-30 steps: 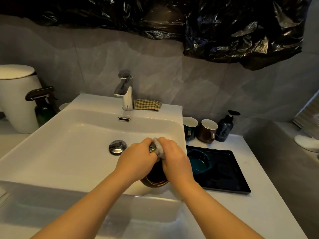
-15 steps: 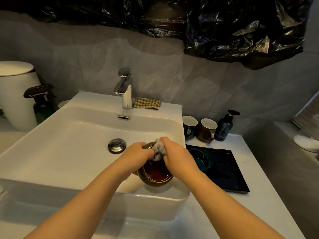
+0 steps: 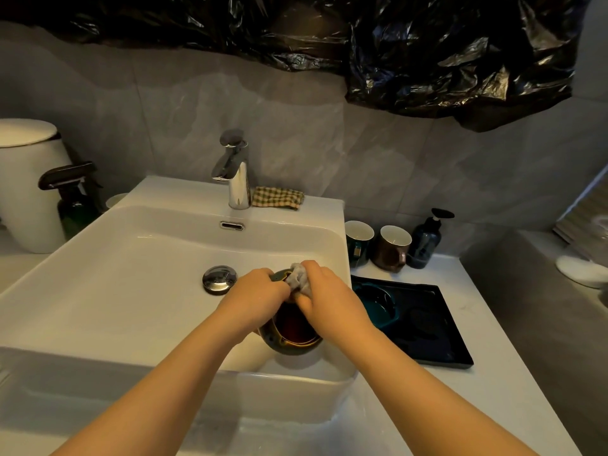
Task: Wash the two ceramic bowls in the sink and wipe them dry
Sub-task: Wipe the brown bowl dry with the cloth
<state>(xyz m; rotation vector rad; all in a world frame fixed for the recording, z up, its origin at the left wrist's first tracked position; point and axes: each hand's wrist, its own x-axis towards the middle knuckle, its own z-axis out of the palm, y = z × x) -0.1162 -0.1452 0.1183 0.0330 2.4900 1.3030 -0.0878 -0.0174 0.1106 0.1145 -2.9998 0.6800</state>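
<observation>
A dark bowl with a reddish-brown inside [image 3: 292, 329] is tilted toward me over the right side of the white sink [image 3: 131, 284]. My left hand [image 3: 255, 296] grips its far left rim. My right hand [image 3: 329, 297] pinches a grey cloth [image 3: 299, 278] against the bowl's far rim. A teal bowl [image 3: 375, 301] lies in the black tray [image 3: 437, 334] on the counter, right of the sink.
The chrome tap [image 3: 235, 174] stands at the back of the sink, a checked cloth [image 3: 276, 197] beside it, the round drain plug [image 3: 218, 278] below. Two mugs [image 3: 378, 246] and a pump bottle [image 3: 427, 240] line the wall behind the tray. A spray bottle [image 3: 74, 199] and white bin [image 3: 24, 182] stand at left.
The bowl has stayed in both hands over the sink's right side. It tipped a little and the cloth shifted along the far rim.
</observation>
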